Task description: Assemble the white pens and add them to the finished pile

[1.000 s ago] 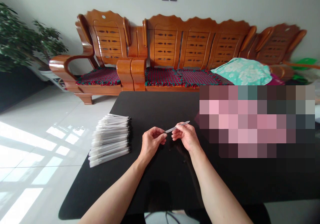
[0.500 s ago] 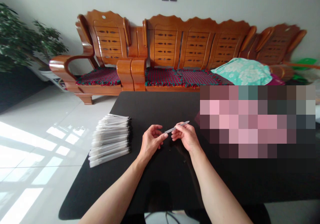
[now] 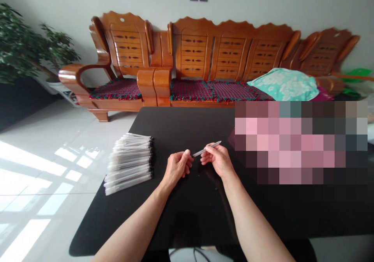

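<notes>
My right hand [image 3: 217,158] is closed around a slim pen [image 3: 199,153] with a pale, see-through barrel. The pen slants, its pointed end up to the right and its other end toward my left hand [image 3: 178,166]. That hand has its fingers curled and its thumb raised, right beside the pen's lower left end. Whether its fingertips touch the pen or hold something small, I cannot tell. To the left, a pile of similar pens [image 3: 128,160] lies side by side on the black table [image 3: 187,121], their dark ends facing right.
A blurred-out pinkish area [image 3: 289,141] covers the table's right side. Behind the table stands a carved wooden sofa [image 3: 193,47] with woven seat mats and a turquoise flowered cloth [image 3: 286,84]. A potted plant [image 3: 55,47] stands at far left.
My left hand has turned and its fingers have curled in, with the thumb now lifted by the pen's end. My right hand and the pen have stayed nearly still.
</notes>
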Available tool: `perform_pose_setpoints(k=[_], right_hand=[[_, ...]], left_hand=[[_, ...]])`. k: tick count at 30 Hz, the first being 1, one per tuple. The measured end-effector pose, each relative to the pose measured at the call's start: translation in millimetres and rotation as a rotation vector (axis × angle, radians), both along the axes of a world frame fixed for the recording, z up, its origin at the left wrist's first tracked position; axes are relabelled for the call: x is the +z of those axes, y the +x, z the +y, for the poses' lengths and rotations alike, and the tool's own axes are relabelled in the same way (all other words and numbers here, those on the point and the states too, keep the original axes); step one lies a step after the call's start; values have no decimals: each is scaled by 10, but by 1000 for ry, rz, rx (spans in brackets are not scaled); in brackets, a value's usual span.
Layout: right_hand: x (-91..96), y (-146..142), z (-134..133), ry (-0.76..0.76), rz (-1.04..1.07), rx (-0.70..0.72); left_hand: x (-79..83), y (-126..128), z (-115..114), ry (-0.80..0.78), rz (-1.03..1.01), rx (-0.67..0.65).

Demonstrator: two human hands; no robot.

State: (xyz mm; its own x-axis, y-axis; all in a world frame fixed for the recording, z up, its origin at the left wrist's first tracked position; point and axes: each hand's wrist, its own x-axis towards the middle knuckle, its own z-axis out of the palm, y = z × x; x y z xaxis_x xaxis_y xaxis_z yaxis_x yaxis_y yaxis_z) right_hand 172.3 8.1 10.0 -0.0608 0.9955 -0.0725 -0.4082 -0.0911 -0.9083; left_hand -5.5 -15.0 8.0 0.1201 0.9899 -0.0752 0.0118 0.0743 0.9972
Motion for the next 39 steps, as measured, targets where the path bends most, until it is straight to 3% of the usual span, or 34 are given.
perform_pose_setpoints(k=[4, 8, 11, 15, 20, 28, 39], right_hand=[[-16, 1, 4, 4, -3, 15], [-5, 41, 22, 33, 92, -12], [24, 93, 23, 47, 99, 7], [76, 130, -8, 15, 30, 37], [86, 123, -31, 45, 24, 70], [36, 157, 25, 64, 211, 40], [48, 120, 14, 71, 111, -30]], left_hand=[[29, -22, 1, 42, 34, -27], [135, -188, 44, 253, 163, 236], [178, -344, 83, 402, 477, 374], [162, -440, 86, 457, 823, 261], [140, -509, 45, 421, 1054, 162], [63, -616, 107, 438, 1036, -29], [48, -419, 145, 534, 1170, 62]])
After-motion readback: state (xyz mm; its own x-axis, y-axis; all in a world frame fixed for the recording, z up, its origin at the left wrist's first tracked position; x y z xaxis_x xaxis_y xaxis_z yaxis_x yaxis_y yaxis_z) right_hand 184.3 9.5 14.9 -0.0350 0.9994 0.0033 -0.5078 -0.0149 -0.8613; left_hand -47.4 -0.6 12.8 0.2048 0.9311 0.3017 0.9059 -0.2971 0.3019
